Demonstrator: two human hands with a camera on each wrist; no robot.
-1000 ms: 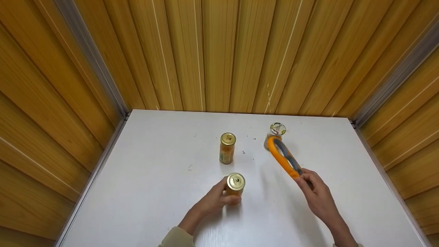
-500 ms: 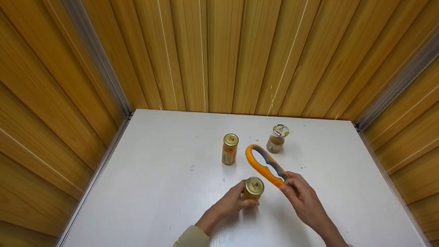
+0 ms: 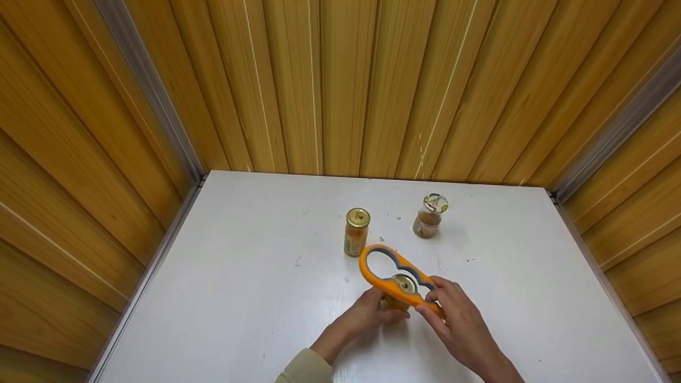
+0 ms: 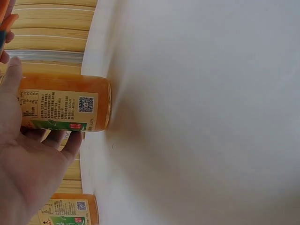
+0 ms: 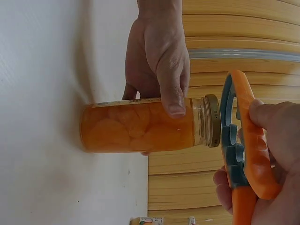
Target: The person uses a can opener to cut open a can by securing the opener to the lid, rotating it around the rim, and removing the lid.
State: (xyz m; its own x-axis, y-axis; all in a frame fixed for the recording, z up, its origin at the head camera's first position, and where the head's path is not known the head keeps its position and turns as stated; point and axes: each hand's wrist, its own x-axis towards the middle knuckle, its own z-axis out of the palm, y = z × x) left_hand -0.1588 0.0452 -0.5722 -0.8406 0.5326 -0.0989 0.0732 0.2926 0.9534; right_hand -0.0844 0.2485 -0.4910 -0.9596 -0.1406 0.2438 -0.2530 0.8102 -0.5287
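Note:
My left hand (image 3: 362, 318) grips a glass jar (image 5: 136, 127) of orange fruit pieces with a gold lid (image 3: 406, 284). The jar stands upright on the white table, its label (image 4: 58, 107) facing the left wrist camera. In my right hand (image 3: 462, 325) is an orange and grey jar opener (image 5: 257, 152), held by its handle end. Its loop has scalloped inner edges of different sizes. From the head, the lid shows through the narrower part of the opener. The right wrist view has the opener right at the lid's top face.
A second gold-lidded jar (image 3: 356, 234) stands just behind the opener's wide end. Farther back right is a smaller jar (image 3: 427, 223) with a patterned lid. Wood-look panels (image 3: 340, 85) wall the white table (image 3: 239, 276) at the back and sides.
The jar opener has moved left and toward me, from near the small jar to over the gripped jar's lid. My left hand and its jar have shifted right.

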